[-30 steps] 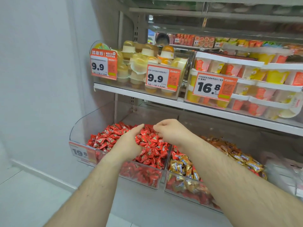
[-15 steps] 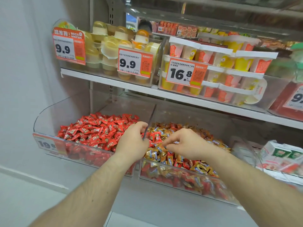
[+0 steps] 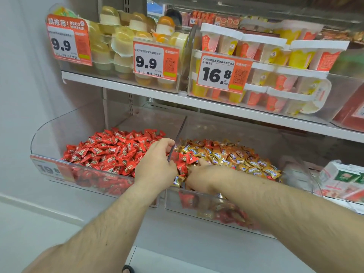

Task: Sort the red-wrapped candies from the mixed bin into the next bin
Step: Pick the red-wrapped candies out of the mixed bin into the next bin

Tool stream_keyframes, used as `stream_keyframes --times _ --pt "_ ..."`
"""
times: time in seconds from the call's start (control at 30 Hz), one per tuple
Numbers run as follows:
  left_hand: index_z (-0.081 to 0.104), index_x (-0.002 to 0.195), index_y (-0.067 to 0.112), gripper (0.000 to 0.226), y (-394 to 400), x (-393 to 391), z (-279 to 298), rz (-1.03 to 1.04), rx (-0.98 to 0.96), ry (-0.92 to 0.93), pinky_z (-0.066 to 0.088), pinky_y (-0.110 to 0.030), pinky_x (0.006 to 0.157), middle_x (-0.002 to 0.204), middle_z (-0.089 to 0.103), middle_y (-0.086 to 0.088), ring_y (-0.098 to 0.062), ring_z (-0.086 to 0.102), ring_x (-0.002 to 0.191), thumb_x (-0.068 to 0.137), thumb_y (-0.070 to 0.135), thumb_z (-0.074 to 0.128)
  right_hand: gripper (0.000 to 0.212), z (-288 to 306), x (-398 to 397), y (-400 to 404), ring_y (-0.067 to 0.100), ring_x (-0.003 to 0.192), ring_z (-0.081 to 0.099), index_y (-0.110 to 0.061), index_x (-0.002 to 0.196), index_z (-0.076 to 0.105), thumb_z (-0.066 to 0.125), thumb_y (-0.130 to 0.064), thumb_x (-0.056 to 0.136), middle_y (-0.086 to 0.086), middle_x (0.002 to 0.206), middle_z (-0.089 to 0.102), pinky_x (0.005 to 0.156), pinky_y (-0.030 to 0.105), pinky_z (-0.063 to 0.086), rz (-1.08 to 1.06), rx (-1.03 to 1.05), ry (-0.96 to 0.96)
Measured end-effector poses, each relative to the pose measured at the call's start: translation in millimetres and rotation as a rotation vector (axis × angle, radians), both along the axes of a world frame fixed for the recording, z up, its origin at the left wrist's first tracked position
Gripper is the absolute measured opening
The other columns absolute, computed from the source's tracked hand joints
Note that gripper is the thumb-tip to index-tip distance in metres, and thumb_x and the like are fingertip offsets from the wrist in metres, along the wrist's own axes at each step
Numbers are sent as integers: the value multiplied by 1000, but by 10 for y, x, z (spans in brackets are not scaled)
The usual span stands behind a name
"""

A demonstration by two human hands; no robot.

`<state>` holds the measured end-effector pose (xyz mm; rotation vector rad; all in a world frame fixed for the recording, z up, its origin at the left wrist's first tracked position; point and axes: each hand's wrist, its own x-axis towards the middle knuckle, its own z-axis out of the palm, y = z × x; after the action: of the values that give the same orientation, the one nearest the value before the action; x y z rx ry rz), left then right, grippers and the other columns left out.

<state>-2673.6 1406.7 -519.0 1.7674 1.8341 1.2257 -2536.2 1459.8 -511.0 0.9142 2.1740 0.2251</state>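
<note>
wrappers on the red-wrapped candies [image 3: 185, 157] just beyond the right hand [image 3: 199, 177], dug into the mixed bin [image 3: 197, 209] with its grip hidden, look light, crinkly and slippery, best pinched at twisted ends, while the left hand [image 3: 155, 164] curls loosely at the divider [image 3: 177, 138].

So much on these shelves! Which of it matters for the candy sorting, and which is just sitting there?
Part of the job:
- red candies among the gold ones
- mixed bin
- red bin
- left hand
- right hand, dug into the mixed pile

Just sitting there:
- jelly cups
- pudding cups
- price tags
</note>
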Motion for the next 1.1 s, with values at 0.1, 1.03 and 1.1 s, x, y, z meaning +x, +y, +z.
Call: stream_keyframes --times 0.1,1.03,1.1 --pt "51 122 34 44 -2 3 24 17 -4 42 50 -39 78 111 52 14 -18 55 85 84 12 59 21 71 270 -35 38 126 26 -28 111 68 61 -21 92 7 137 42 87 42 32 -56 34 84" --pt "64 116 27 34 350 751 7 -427 -253 450 46 -23 69 104 63 8 -11 60 81 87 10 60 14 238 1801 -429 14 126 38 -44 87 68 75 -48 76 -15 115 64 109 42 23 -693 343 828" --pt "63 117 29 39 419 748 -3 -402 -280 470 50 -26 66 118 63 4 -11 63 77 86 6 58 13 289 1852 -460 15 108 56 -43 79 65 76 -37 79 -12 111 66 95 32 43 -762 385 981"
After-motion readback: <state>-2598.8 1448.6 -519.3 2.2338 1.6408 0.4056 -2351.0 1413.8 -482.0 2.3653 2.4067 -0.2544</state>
